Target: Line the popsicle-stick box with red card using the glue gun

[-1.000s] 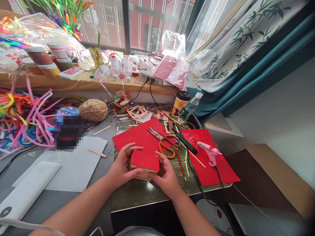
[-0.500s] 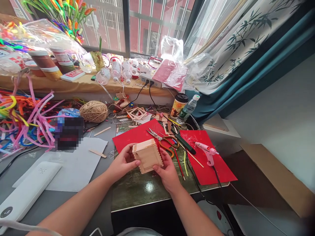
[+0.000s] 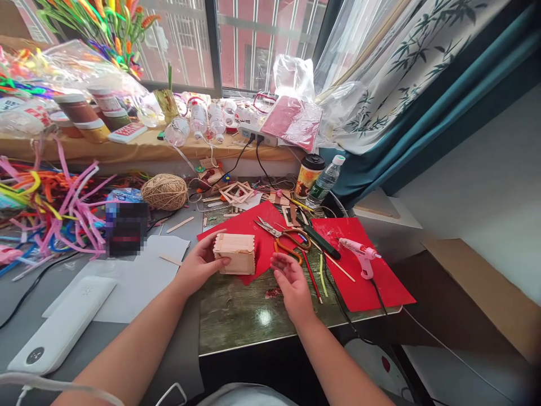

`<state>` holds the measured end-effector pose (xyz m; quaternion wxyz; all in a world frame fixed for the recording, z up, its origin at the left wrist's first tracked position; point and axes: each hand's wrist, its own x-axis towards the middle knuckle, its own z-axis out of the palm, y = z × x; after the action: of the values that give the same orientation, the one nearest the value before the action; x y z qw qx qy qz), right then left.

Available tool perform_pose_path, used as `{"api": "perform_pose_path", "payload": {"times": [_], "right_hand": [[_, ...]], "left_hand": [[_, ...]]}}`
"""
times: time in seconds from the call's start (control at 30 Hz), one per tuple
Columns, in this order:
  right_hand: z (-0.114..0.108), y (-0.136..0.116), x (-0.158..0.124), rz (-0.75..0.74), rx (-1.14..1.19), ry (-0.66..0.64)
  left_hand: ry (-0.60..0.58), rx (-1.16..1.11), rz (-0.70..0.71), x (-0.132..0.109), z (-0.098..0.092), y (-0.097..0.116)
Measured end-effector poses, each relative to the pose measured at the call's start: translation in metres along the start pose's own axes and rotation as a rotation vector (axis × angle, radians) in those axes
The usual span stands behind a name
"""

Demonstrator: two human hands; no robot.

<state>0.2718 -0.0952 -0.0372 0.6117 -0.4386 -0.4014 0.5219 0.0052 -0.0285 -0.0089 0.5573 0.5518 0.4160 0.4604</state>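
Now I've got the left hand (image 3: 200, 268) gripping a small pale wooden-stick box (image 3: 235, 260), seemingly just above the glossy dark-green surface (image 3: 230, 324); the right hand (image 3: 295, 288) hangs near, half-spread, fingers loosely curled.

small box (image 3: 235, 256), pale wooden craft sticks, edges scalloped (rounded stick ends); two faces show; sits in left hand (image 3: 201, 268).
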Motion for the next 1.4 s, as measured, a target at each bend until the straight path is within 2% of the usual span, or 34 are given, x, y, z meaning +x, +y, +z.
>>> {"api": "perform_pose_path", "payload": {"times": [0.27, 0.4, 0.57, 0.7, 0.87, 1.1, 1.4], "right_hand": [[0.004, -0.001, -0.004, 0.076, -0.013, -0.131], [0.005, -0.004, -0.007, 0.125, -0.006, -0.186], [0.003, -0.003, -0.007, 0.135, -0.016, -0.185], [0.0, 0.001, -0.009, 0.049, -0.107, -0.155], [0.0, 0.0, -0.013, -0.082, -0.274, -0.114], [0.003, -0.007, -0.014, -0.309, -0.372, 0.017], [0.003, -0.009, -0.011, -0.367, -0.448, 0.056]], "left_hand": [[-0.007, -0.021, -0.006, -0.001, 0.007, -0.006], [0.047, -0.067, -0.025, -0.001, 0.01, -0.011], [0.112, -0.097, -0.047, 0.0, 0.01, -0.013], [0.138, -0.111, -0.049, -0.001, 0.013, -0.011], [0.156, -0.179, -0.12, -0.004, 0.021, -0.004], [0.223, -0.293, -0.207, -0.009, 0.037, -0.008], [0.248, -0.317, -0.232, -0.01, 0.044, -0.012]]}}
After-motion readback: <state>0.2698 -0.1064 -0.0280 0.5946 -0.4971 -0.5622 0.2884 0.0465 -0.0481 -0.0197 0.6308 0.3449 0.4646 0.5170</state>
